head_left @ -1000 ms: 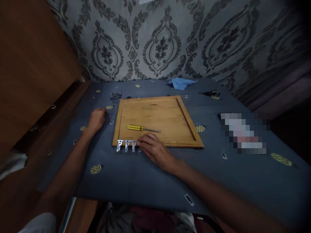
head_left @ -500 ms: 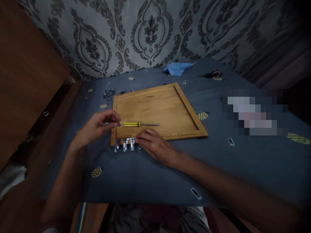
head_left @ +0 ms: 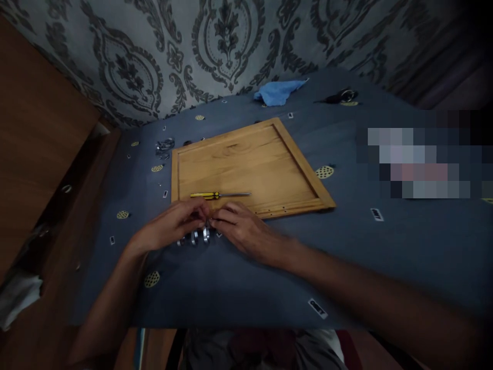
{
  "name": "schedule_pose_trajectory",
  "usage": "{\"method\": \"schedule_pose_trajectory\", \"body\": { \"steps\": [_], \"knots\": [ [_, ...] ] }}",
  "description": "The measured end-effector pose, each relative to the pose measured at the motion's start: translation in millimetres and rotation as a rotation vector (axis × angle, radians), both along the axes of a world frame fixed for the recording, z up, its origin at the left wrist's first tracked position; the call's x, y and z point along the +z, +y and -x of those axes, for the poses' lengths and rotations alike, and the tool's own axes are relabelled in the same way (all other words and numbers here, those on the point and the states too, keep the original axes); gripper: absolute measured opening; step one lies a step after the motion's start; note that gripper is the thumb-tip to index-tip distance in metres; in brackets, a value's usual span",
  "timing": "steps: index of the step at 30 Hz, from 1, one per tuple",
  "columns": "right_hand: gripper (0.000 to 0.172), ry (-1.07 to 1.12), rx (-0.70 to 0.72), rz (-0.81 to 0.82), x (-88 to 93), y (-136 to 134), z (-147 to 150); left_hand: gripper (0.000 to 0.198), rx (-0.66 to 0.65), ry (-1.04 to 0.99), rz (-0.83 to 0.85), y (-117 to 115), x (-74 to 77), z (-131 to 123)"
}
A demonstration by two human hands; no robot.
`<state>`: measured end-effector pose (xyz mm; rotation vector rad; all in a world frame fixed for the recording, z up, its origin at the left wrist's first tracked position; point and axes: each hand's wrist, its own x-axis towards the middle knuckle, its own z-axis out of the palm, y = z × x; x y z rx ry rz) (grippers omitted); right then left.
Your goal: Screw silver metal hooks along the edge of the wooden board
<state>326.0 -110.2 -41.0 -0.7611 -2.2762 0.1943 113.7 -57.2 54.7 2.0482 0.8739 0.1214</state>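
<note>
Patterned grey wallpaper (head_left: pixel 227 36) rises behind a dark blue cover (head_left: pixel 231 293) printed with yellow pineapples, on which lies a framed wooden panel (head_left: pixel 239 159). A yellow-handled screwdriver (head_left: pixel 210 195) rests on the panel near its front edge, and at the left part of that edge metal hooks (head_left: pixel 194 236) jut toward the person.

Both hands meet over the hooks. The left hand (head_left: pixel 173 221) has thumb and forefinger drawn together at the tips; whether they pinch anything cannot be told. The right hand (head_left: pixel 246 231) has its fingers bunched at the right end of the hooks, seemingly steadying them against the panel, though the contact is too dark to confirm a grip.

By my reading, the step in hand is lining up something small at the hooks' right end; the next move calls for keeping the hooks from sliding along the panel while the left fingertips work precisely.

The upper part of the hooks is covered by the left hand. Beyond the panel's far left corner, small metal pieces (head_left: pixel 165 146) blur into a tangle; beyond its far right corner lies a dark object (head_left: pixel 339 96) of unclear kind, and right of the panel a pixelated item (head_left: pixel 416 159) cannot be read.
</note>
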Motion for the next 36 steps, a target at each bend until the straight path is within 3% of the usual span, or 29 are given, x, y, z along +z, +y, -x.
{"method": "schedule_pose_trajectory", "body": {
  "steps": [7, 14, 28, 36],
  "knots": [
    [0.022, -0.046, 0.020, 0.035, 8.1, -0.8, -1.5, 0.011, 0.013, 0.060, -0.027, -1.7, -1.3, 0.2],
    [0.016, -0.037, 0.021, 0.037, 6.1, -0.9, -1.4, 0.012, -0.001, 0.073, -0.016, -2.2, 1.3, -1.7],
    [0.024, -0.023, 0.025, 0.064, 8.3, -1.0, -1.7, 0.017, 0.004, 0.139, -0.052, 2.7, 0.4, -1.1],
    [0.015, -0.022, 0.040, 0.053, 8.2, -0.9, -2.6, 0.016, -0.002, 0.159, -0.069, 2.3, 2.5, -1.1]
  ]
}}
